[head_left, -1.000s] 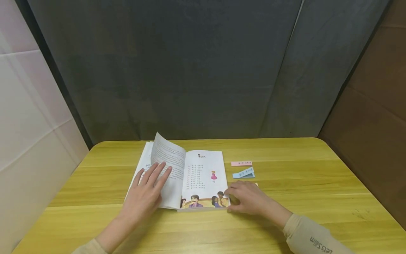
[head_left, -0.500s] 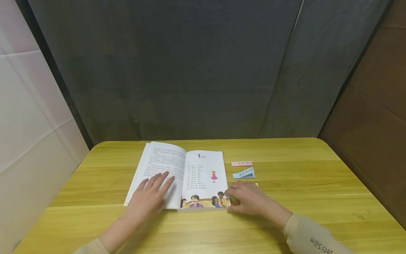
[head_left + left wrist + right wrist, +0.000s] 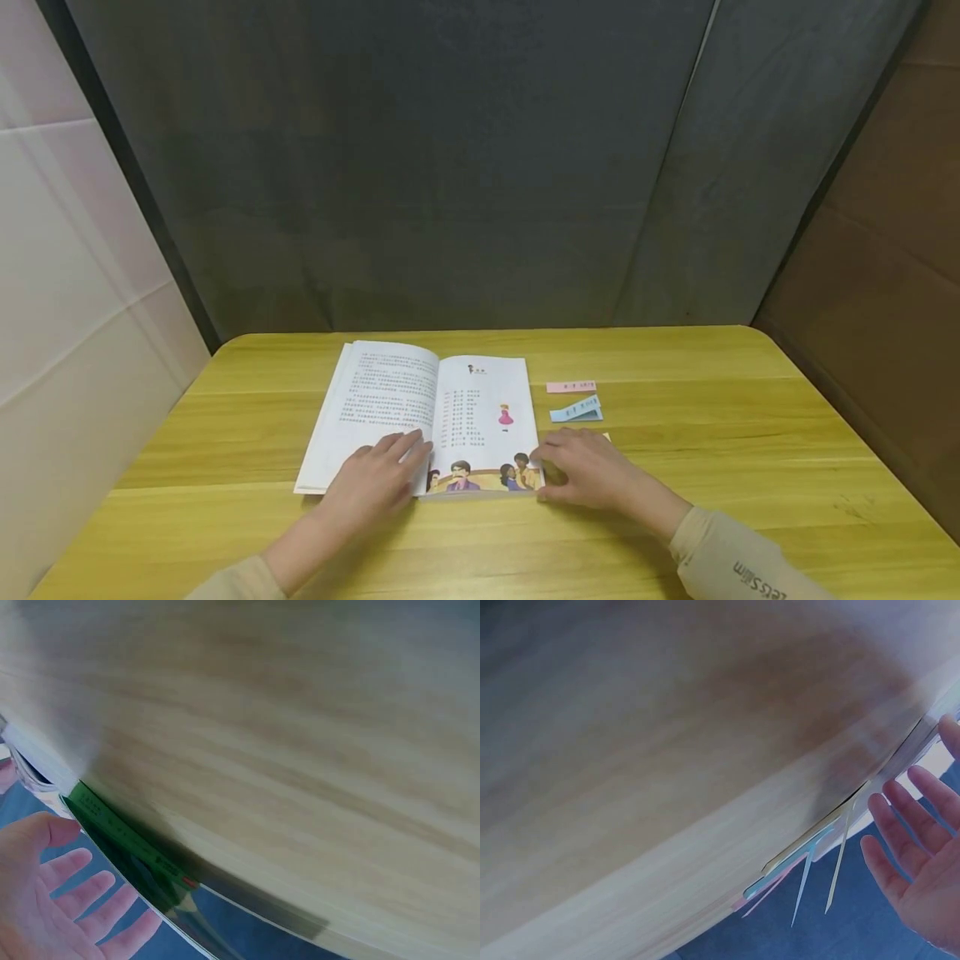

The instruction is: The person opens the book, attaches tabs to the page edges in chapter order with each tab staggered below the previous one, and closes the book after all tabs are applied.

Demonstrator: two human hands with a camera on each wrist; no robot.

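An open book lies flat near the middle of the yellow wooden table, slightly left of centre, and it looks to me as though the pages are being smoothed and held open at a chosen spread. The left hand rests with straight, spread fingers on the near part of the left page, by the spine, pressing and grasping nothing. The right hand sits at the near right corner of the book, fingers loosely bent and touching the page edge there; whether it actually pinches a leaf I cannot tell. Just right of the book lie a pink paper strip and, nearer, a blue paper strip, apart from each other, with a pale slip mostly hidden under the right hand. To my eye the next move calls for keeping the left palm down while the right frees itself toward those strips. Behind the table hangs a dark grey cloth, with a pale panel on the left and a brown board on the right.
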